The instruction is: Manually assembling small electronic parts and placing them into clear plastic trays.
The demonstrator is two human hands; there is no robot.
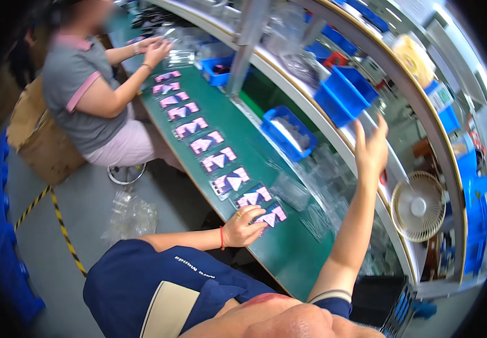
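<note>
My right arm is stretched up and to the right. My right hand [372, 147] is open with fingers apart, just below a blue bin [336, 101] on the shelf, and nothing shows in it. Low over the near table edge, my left hand [243, 227] has its fingers curled together against the nearest pink and dark-blue printed card [278, 214]. Whatever those fingers pinch, if anything, is hidden. Several similar cards, each with a pale triangular piece on it, run in a slanted row up the green table [300, 256]; one of them is a card [232, 180] farther up the row.
Clear plastic sleeves [289, 191] lie right of the row. A blue bin with white pieces [288, 135] and another blue bin [217, 70] stand along the table's far side. A small fan [418, 207] is at right. A co-worker [94, 84] sits at far left, both hands raised over the table.
</note>
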